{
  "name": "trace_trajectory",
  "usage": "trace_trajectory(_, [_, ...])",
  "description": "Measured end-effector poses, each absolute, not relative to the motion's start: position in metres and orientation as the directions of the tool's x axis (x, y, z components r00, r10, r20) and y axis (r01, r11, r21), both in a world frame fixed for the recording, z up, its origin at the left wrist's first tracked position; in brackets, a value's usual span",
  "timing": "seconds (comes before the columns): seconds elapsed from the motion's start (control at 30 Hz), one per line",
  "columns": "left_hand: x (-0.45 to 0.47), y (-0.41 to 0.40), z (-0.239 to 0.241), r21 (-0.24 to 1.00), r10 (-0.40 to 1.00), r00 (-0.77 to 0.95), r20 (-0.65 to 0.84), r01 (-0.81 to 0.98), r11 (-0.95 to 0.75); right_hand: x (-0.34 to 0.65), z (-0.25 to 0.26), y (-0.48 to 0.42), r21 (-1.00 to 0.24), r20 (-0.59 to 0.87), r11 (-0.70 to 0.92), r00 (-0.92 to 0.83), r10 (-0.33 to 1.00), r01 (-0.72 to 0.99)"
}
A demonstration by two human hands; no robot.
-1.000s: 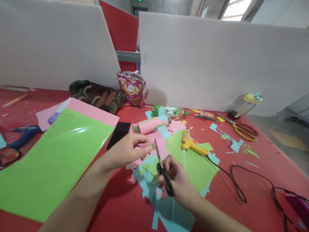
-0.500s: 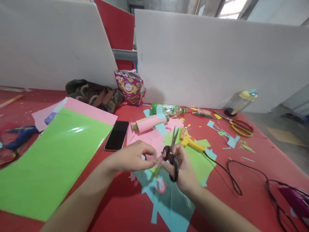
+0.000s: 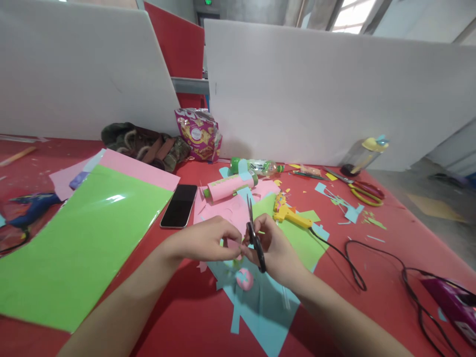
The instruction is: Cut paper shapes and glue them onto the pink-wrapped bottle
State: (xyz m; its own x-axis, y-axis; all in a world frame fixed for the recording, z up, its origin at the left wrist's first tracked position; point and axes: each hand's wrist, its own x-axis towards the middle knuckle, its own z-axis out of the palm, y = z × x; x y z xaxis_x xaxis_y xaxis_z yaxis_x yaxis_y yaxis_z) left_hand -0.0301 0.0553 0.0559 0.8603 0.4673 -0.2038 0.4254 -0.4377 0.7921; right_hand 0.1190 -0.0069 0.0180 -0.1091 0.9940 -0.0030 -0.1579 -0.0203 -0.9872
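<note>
Black-handled scissors (image 3: 256, 244) hang from the fingers of my right hand (image 3: 277, 250), blades pointing up and away. The thumb and fingertip of that hand meet those of my left hand (image 3: 213, 240) over a small piece of pink paper (image 3: 233, 244). My left hand pinches this piece; its far edge is hidden by the fingers. Just below both hands lies a round pink piece with a light-blue shape on it (image 3: 244, 279). It rests on a sheet of light-blue paper (image 3: 267, 317). A bit of green paper (image 3: 238, 261) shows under the fingertips.
A phone (image 3: 179, 206) and a large green sheet (image 3: 89, 243) lie left. Beyond my hands are a pink-wrapped bottle (image 3: 230, 187) and a green bottle (image 3: 260, 167). A yellow glue gun (image 3: 292, 217) trails its cord rightward. Large scissors (image 3: 366, 192) lie far right.
The scissors have turned in my right hand, so their blades now appear more edge-on and their handles closer together. Both hands stay together at the pink paper. The camera view has shifted slightly.
</note>
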Motion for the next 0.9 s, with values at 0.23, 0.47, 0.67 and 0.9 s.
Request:
trace_trajectory(0.23, [-0.031,0.056,0.064,0.794,0.609,0.782,-0.134,0.452,-0.406,0.115,0.025,-0.007,-0.950,0.020,0.049,0.095,0.995,-0.308])
trace_trajectory(0.47, [-0.023,0.049,0.056,0.833,0.605,0.791,-0.091,0.394,-0.389,0.115,0.025,-0.009,-0.931,0.046,0.137,0.263,0.964,-0.339])
trace_trajectory(0.67, [-0.008,0.040,0.044,0.880,0.677,0.735,-0.034,0.344,-0.329,0.114,0.020,-0.007,-0.912,0.059,0.182,0.320,0.946,-0.367])
trace_trajectory(0.9, [-0.006,0.035,0.047,0.905,0.690,0.724,0.001,0.292,-0.308,0.113,0.020,-0.010,-0.923,0.118,0.227,0.334,0.935,-0.311])
